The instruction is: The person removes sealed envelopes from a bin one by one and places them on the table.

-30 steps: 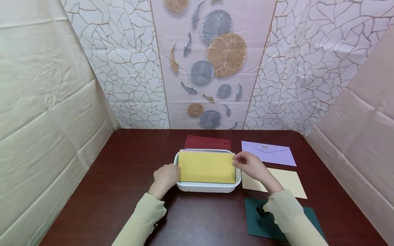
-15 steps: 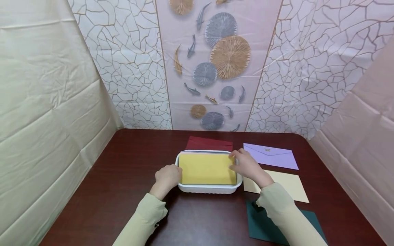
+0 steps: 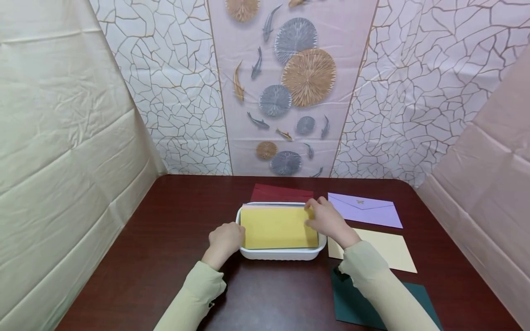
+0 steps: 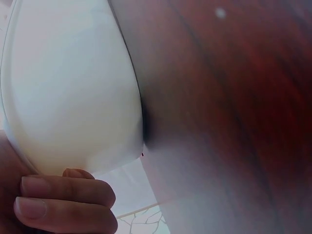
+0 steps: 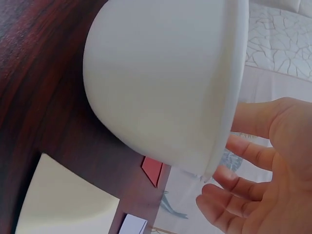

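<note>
Yellow envelope [image 3: 278,227]: smooth matte paper, flat and rectangular, lying on top of a thin stack inside the tray, directly under the right hand's fingertips.
Tray [image 3: 281,253]: white, glossy, shallow plastic with rounded corners and a thin lip; it sits on the worktop between the two hands.
Left hand [image 3: 225,238]: curled against the tray's left end, fingers bent round the rim, holding it steady as I judge it.
Right hand [image 3: 326,219]: fingers relaxed and spread, resting on the yellow envelope's far right corner; nothing is pinched.
Progress: by my reading several envelopes are already stacked in the tray, and four lie outside it.
Left outside: maroon envelope [image 3: 281,193] beyond the tray; lilac envelope [image 3: 366,210] and cream envelope [image 3: 383,250] to the right of the right hand; dark green envelope [image 3: 368,301] under that sleeve.
Worktop [image 3: 174,230]: dark red-brown wood grain, polished.
</note>
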Demonstrator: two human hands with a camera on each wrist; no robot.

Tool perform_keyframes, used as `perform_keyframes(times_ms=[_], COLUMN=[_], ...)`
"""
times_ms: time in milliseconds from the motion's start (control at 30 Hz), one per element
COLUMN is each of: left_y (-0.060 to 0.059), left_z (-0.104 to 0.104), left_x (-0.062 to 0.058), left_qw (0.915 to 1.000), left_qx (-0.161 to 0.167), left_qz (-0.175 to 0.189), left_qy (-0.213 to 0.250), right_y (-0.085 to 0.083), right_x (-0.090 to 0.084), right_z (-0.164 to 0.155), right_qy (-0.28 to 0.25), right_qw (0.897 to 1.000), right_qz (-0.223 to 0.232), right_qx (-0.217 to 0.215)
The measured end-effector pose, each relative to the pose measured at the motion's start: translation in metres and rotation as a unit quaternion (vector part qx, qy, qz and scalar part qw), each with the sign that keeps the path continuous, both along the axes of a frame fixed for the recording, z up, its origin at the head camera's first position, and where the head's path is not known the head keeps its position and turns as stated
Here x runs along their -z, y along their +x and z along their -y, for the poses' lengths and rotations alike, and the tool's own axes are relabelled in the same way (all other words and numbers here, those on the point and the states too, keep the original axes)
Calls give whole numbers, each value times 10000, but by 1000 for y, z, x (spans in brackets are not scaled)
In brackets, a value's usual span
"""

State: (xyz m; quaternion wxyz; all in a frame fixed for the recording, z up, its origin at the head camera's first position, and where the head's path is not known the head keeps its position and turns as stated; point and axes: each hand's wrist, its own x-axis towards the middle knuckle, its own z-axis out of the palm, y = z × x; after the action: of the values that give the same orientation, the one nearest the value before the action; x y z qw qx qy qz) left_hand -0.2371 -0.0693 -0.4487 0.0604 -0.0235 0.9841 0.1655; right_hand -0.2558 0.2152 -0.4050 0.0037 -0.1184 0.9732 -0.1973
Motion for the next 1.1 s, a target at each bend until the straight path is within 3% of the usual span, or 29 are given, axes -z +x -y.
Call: perform_keyframes(times_ms=[333,1100], left_y=[-1,0], left_z=[-1,-2], left_x=[1,0], left_qw=[9999,9997], left_qx=[36,34], left_qz=[-14,-113], left_qy=[-93,-236], right_y=[-3,-10], right_x=[-1,-1], right_z=[10,28], right_qy=[284,344], right_qw=[9991,9994], right_qz=[-278,-101], right_qx=[-124,-23])
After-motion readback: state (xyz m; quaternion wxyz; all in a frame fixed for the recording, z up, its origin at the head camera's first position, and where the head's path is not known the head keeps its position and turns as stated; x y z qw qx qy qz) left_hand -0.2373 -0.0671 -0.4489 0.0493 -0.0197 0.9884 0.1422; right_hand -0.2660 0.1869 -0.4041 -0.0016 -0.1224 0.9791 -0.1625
